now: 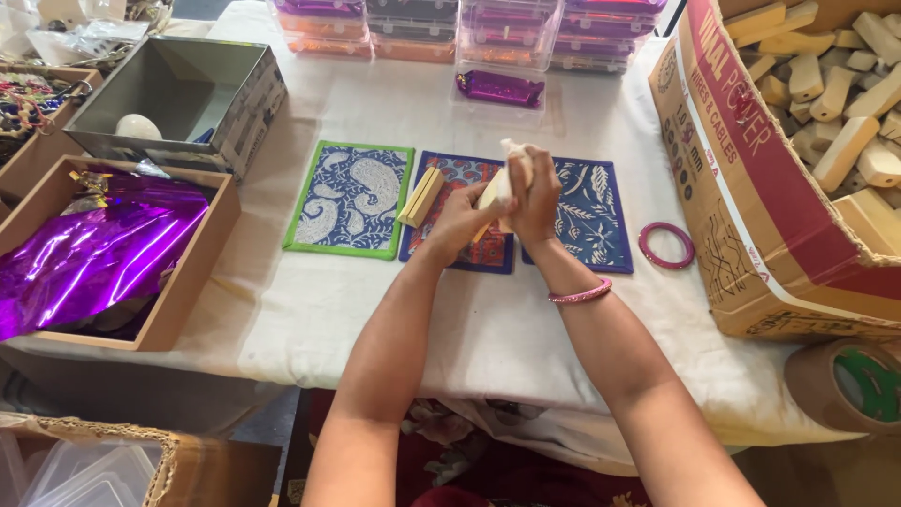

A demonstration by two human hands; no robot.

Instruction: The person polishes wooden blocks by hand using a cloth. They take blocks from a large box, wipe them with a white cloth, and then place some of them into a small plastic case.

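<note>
Left hand (460, 218): closed around the lower end of a pale wooden block (495, 192), above the middle mat.
Right hand (531, 192): closed on a wad of white cloth (514, 150) pressed against the block's upper end; pink bangle on the wrist.
Wooden block: held in the air between both hands, tilted, partly hidden by the fingers.
Counter (488, 329): covered with a white cloth.
Mats: three patterned mats in a row under the hands — green-edged paisley mat (349, 197) on the left, red-and-blue mat (469, 246) in the middle, blue leaf mat (591, 218) on the right.
Second block (420, 196): lying across the seam between the green-edged and middle mats.
Loose pink bangle (666, 245): on the counter, just right of the blue leaf mat.
Cardboard box (751, 188): far right, filled with more wooden blocks.
Tape roll (845, 380): brown, at the lower right corner.
Tray of purple foil (94, 253): at the left edge.
Grey box (235, 94): behind the tray, a white rounded thing inside.
Clear plastic cases (507, 38): stacked along the far edge.
</note>
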